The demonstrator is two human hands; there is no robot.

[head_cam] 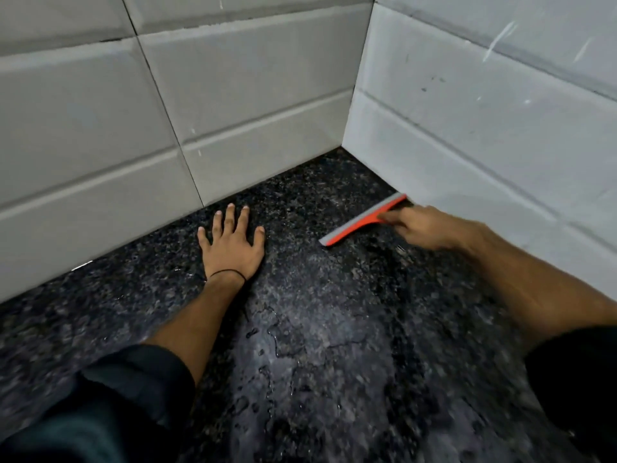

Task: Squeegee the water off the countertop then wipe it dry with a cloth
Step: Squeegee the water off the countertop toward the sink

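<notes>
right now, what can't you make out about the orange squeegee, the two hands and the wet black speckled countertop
Head view only:
- Handle of the orange and grey squeegee: hidden inside the gripping right hand.
- Blade contact with the black speckled stone countertop: blurred.
- Countertop's near edge: cut off by the frame bottom and dark sleeves.
- Drying cloth: outside the frame.
- Under the flat left hand: wet or dry, covered.

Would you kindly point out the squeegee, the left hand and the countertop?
squeegee point(362, 219): head view, middle of the blade bar.
left hand point(233, 248): head view, back of the hand.
countertop point(317, 315): head view, bare wet stone.
</notes>
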